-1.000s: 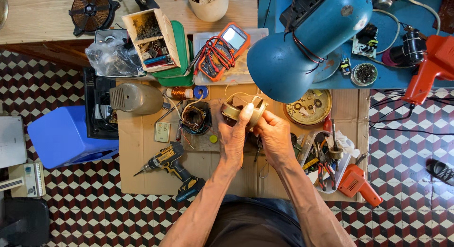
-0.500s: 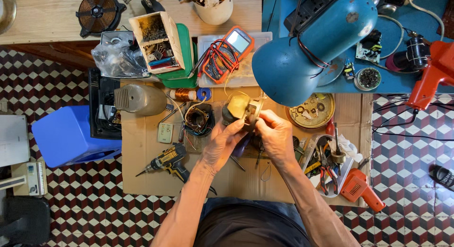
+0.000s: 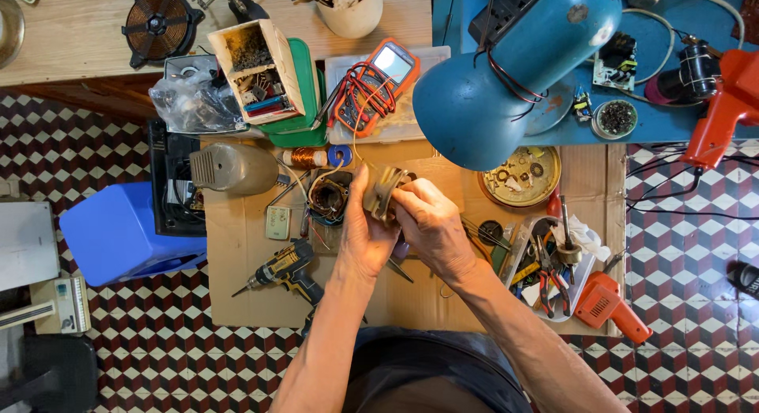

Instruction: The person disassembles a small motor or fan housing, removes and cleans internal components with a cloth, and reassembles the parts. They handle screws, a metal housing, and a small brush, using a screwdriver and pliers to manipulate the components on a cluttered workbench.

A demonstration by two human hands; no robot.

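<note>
Centre of the cardboard-covered bench [image 3: 253, 294]: a small beige motor housing [image 3: 383, 190], held off the surface between both hands. The left hand [image 3: 365, 237] cups it from 7 o'clock, thumb laid up its side; the right hand [image 3: 431, 227] closes on it from 4 o'clock, fingers curled over the top edge. Touching distance at 9 o'clock of the part: a wound stator [image 3: 328, 197] with loose wires, then a copper wire spool [image 3: 304, 157] and a grey rounded casing [image 3: 235, 169] further out. At 8 o'clock, a yellow-black cordless drill [image 3: 286, 268] lying on its side. At 12 o'clock, an orange multimeter [image 3: 378, 85] with coiled red leads. At 1 o'clock, a blue desk lamp shade [image 3: 506, 77] overhangs the bench and hides what lies beneath it. At 3 o'clock, a round tin of small parts [image 3: 522, 176]; at 4 o'clock, a white tray of pliers [image 3: 545, 271] and an orange tool [image 3: 613, 309]. Off the bench at 9 o'clock, a blue plastic stool [image 3: 118, 235].
</note>
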